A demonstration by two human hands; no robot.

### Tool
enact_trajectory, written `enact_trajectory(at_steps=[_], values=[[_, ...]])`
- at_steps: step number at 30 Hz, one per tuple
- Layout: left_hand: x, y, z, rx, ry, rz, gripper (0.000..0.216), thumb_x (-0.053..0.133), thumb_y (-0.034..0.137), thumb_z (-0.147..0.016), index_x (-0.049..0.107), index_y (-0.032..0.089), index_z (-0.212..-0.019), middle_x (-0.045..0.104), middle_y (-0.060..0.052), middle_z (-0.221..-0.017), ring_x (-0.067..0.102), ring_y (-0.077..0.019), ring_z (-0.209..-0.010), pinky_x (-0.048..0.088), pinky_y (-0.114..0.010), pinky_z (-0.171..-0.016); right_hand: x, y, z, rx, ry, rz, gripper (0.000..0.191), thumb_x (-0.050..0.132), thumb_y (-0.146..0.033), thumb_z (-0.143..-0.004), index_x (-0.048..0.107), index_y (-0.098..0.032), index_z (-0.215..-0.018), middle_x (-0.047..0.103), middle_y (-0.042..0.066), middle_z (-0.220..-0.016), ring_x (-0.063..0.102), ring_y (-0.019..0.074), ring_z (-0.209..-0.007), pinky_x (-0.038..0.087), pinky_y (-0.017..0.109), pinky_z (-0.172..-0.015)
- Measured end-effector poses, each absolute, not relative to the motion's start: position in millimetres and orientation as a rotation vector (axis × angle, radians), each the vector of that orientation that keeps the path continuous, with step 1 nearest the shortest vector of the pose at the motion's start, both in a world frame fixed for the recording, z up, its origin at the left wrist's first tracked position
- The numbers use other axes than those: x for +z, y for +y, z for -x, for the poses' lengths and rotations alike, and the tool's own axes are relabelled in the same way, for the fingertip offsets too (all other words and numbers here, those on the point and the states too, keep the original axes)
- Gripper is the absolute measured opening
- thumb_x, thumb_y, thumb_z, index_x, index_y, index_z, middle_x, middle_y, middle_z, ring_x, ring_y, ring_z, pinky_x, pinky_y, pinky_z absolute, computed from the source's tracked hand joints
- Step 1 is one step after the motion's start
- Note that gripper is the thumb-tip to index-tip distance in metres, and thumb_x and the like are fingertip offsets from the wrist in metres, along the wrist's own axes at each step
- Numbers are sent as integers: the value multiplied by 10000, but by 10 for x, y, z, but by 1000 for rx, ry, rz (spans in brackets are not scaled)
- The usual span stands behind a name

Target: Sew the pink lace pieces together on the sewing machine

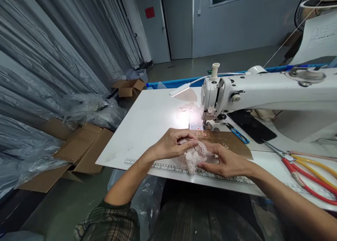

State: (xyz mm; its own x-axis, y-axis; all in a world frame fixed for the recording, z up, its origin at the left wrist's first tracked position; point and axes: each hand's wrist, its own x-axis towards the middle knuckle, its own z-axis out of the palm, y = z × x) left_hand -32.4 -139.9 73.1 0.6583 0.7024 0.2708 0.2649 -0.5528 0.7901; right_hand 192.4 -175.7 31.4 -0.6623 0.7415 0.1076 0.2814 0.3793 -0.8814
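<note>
Both hands hold a bunched piece of pale pink lace fabric (pixel 193 156) at the front of the sewing table. The fingers of my left hand (pixel 175 142) are closed on its upper left part. From the right, the thumb and fingers of my right hand (pixel 223 160) pinch the lace. Just beyond the hands is the needle area of a white sewing machine (pixel 263 90). Flat under its lamp (pixel 181 90) lies more pink lace (pixel 191 113), behind the presser foot.
A printed ruler scale (pixel 168 168) runs along the front edge. To the right lie blue thread snips (pixel 239 134), a black phone-like slab (pixel 251 123) and scissors with red and yellow handles (pixel 297 167). Cardboard boxes (pixel 84 146) and plastic sheeting (pixel 92 107) fill the left side.
</note>
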Motion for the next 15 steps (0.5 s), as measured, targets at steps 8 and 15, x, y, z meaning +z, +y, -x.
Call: enact_trajectory(at_steps=[8,15], values=[[793,-796,485,1198,1407,-2428,404,677,487,-901,613,170,-1143,657,-126,-1159,654,-230,-992,564,-363,-836,133,-1485,-2375,1605,-1802,1287,513,683,-682,-811,710,-177,-892,580,2,-712,462,118,-607,376,253,-552],[1153,2,551,917,1466,-2513,376,511,463,-985,678,166,-1146,716,-83,-1062,665,-219,-993,521,-321,-869,160,-1123,-2509,1329,-1944,1443,493,666,-650,-822,750,-192,-981,610,16,-662,472,130,-552,360,272,-496]])
